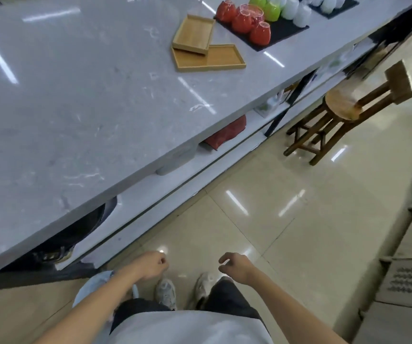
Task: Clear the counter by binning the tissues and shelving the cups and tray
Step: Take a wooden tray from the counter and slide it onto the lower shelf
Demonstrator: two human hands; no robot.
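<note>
Both hands (150,265) (234,266) empty, fingers loosely curled, over open floor (286,207) beside counter edge (175,145).

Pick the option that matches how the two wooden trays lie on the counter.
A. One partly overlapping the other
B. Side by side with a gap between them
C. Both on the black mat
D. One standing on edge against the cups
A: the upper wooden tray rests with its near edge over the lower wooden tray, both on the bare counter beside the black mat that holds the red cups.
</note>
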